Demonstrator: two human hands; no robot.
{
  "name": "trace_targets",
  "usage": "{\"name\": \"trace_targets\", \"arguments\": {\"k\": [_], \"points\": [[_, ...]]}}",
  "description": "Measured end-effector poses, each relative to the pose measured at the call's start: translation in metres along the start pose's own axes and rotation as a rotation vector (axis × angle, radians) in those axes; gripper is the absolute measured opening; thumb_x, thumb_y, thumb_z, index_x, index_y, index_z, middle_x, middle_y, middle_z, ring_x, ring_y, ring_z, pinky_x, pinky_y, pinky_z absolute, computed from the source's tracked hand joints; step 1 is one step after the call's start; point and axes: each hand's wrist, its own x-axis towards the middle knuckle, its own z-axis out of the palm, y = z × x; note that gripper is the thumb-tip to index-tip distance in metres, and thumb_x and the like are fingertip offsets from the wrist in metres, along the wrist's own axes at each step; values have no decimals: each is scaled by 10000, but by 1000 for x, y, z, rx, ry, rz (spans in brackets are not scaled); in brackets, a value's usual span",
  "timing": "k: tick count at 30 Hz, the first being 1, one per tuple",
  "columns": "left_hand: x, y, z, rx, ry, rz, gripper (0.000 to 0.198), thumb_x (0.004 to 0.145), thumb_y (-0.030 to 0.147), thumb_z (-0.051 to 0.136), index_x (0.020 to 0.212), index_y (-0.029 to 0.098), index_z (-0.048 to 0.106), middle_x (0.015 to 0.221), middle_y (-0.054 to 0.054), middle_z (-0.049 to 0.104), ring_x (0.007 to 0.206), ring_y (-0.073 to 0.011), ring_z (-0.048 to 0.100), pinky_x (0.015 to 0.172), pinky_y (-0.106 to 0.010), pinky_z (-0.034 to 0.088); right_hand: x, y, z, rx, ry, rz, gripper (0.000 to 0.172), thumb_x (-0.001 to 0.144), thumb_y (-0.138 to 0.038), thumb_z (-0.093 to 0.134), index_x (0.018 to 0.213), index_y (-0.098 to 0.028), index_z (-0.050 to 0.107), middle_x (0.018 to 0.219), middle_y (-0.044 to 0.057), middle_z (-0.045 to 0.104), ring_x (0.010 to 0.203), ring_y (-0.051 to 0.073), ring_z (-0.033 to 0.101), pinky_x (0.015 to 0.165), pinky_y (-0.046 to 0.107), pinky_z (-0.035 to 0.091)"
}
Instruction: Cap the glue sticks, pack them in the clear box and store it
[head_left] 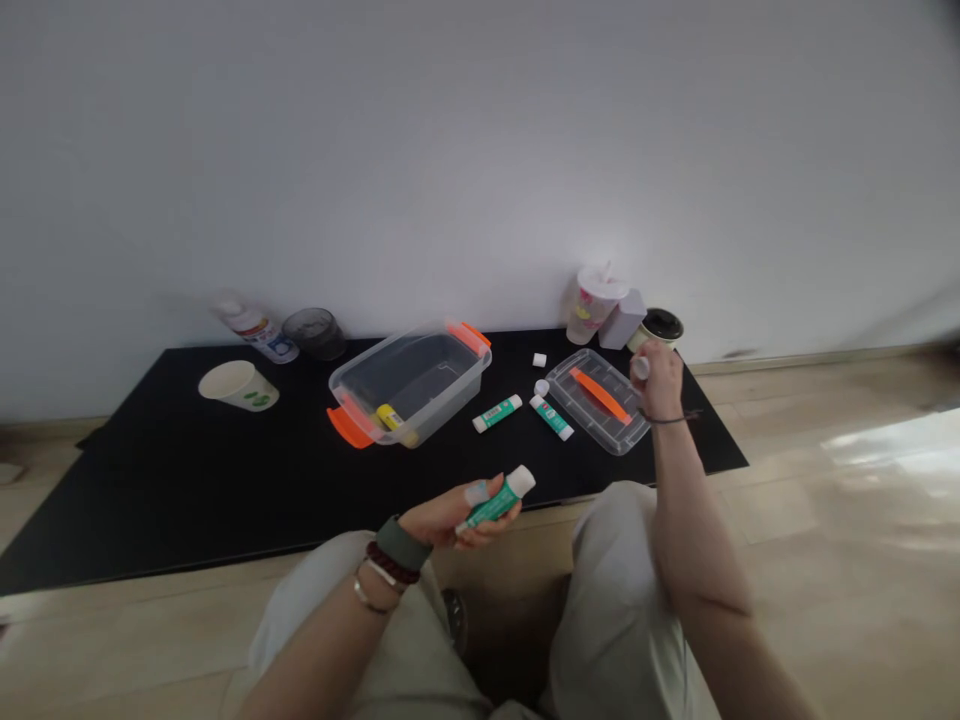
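Pale wood flooring runs under a black mat [225,480] laid against a white wall [480,150], and the person's knees, in light trousers, show at the bottom of the frame. At lower centre, the left hand [457,510] holds a green-and-white glue stick [499,502] tilted across its palm, with the fingers curled around the barrel and the white end pointing to the upper right. The wrist wears a green band, a beaded bracelet and a thin bangle. At upper right, the right hand [660,380] is raised above the mat's far corner, its fingers closed together on a small white piece [639,368], too small to identify.

Just left of that hand lies a transparent lid [598,400] with an orange handle. Two more green glue sticks [496,413] [551,417] lie between it and a transparent plastic box [409,385] with orange handles, which has a yellow glue stick [394,422] inside. Near them sit a small white cap [541,387] and a white cube [538,360]. A paper cup [238,386] lies on its side at left; a bottle [259,335] and a dark jar [315,333] stand along the wall behind it. A lidded plastic cup [596,305], a white box [622,320] and a dark-lidded cup [660,328] stand at upper right.
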Motion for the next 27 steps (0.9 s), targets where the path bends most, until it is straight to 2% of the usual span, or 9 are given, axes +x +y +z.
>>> {"name": "trace_targets", "arguments": {"k": [2,5,8,11,14,17,21,24,27], "points": [[10,-5,-5,150,221,72,614,850,781,409,944,181,499,607,85,386,397,-47,288,385,-186,262,2,8,3,-48,32,35,293,944,-343,366,754,-205,542,711,58,581,691,179,531,636,305,409],[33,-7,-13,599,627,103,425,966,580,389,1046,178,505,721,19,532,562,-120,535,534,-241,423,-2,12,40,-280,-240,57,232,880,-418,583,951,-199,611,801,33,649,745,191,598,694,301,450],[43,-8,-19,1077,835,70,276,1004,343,377,1151,165,529,994,-95,650,916,-222,645,774,-327,488,-4,11,78,-525,-442,-3,254,850,-373,688,1036,-203,660,1007,81,695,959,246,637,775,311,470],[42,-8,-21,1417,993,25,304,971,264,451,1242,161,544,1230,-139,605,1136,-274,577,857,-352,485,-1,16,93,-618,-426,-111,255,902,-309,648,1133,-205,674,1160,109,665,1127,267,590,838,316,483],[43,-7,-25,1599,1085,33,335,951,259,504,1264,162,573,1228,-133,603,1130,-284,564,849,-365,493,5,17,93,-577,-267,-174,289,943,-307,594,1200,-189,653,1177,118,647,1132,254,582,873,317,488],[48,-5,-33,1665,1127,76,344,936,273,543,1254,156,603,1190,-133,626,1115,-302,566,864,-411,488,10,-2,91,-422,-88,-238,230,981,-279,517,1120,-178,669,1100,100,667,1055,214,606,898,300,479],[53,-3,-49,1624,1153,139,286,921,231,551,1168,136,661,1140,-163,658,1142,-338,561,895,-464,473,25,-72,108,-240,-33,-443,249,1005,-255,438,1057,-171,666,1015,76,686,997,174,614,896,272,471],[52,-3,-60,1444,1192,250,269,935,183,507,1126,126,688,1142,-180,677,1192,-350,550,995,-507,434,43,-132,143,-325,-255,-516,226,986,-272,492,1100,-175,662,1074,75,701,1021,189,622,847,284,490],[48,-2,-63,1156,1213,506,289,957,204,506,1194,165,666,1202,-150,671,1227,-324,540,1083,-518,385,61,-167,186,-457,-510,-447,215,891,-263,650,1045,-117,686,1009,128,723,909,225,668,742,312,520]]}}
